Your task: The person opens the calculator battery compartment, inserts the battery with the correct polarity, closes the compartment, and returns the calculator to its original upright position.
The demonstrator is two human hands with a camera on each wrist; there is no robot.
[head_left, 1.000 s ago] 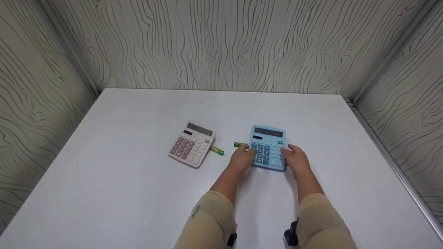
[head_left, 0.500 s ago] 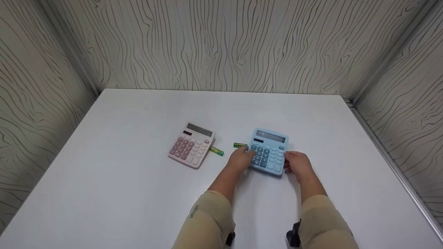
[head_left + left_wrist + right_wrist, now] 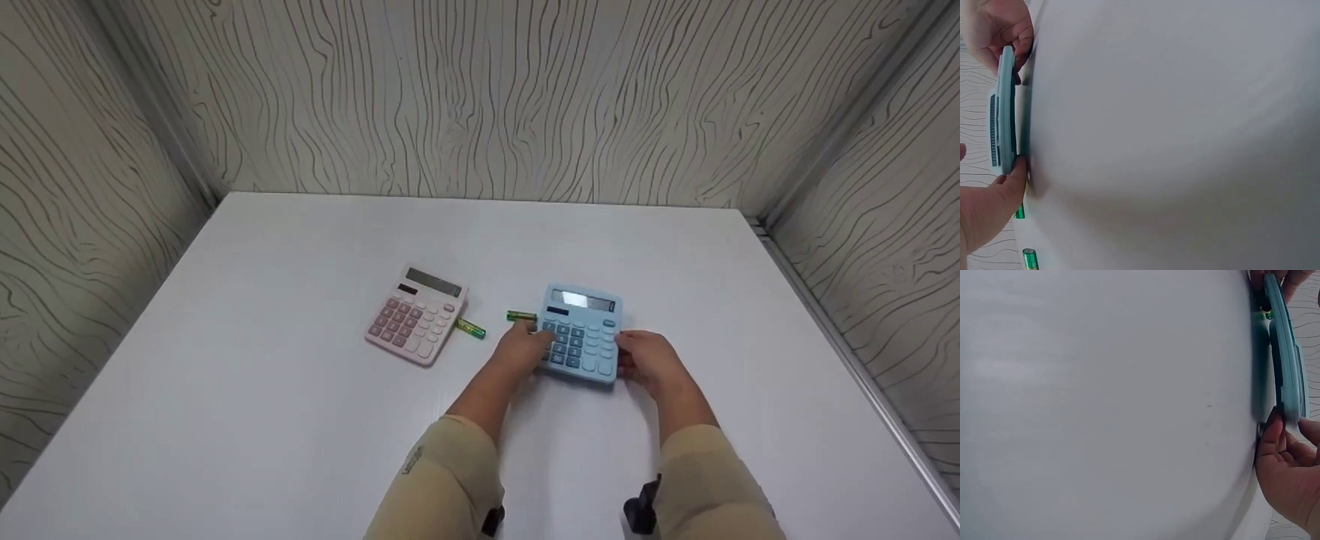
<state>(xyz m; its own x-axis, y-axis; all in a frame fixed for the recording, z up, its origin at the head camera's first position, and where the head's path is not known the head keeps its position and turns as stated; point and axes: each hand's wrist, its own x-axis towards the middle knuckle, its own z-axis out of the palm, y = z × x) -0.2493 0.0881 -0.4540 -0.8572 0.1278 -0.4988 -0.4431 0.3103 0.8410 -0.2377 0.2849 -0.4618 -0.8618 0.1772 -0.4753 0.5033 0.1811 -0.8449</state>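
Note:
Both hands hold a light blue calculator (image 3: 581, 334) with its keys facing up. In the wrist views it stands slightly off the table, a dark shadow beneath it. My left hand (image 3: 520, 350) grips its left edge, thumb over the keys and fingers underneath. My right hand (image 3: 654, 358) pinches the right edge between thumb and fingers. A digit shows at the right of its display (image 3: 583, 301), which catches glare. A green battery (image 3: 521, 316) lies just beyond my left hand, beside the calculator.
Left of the hands a pink calculator (image 3: 417, 315) lies flat and slightly turned. Another green battery (image 3: 471, 328) lies against its right side. The white table (image 3: 262, 435) is bounded by wood-grain patterned panels (image 3: 465, 97) at the back and sides.
The blue calculator has shifted slightly toward me. Its display was blank and now shows a digit. My right thumb has moved from over the keys to the right edge.

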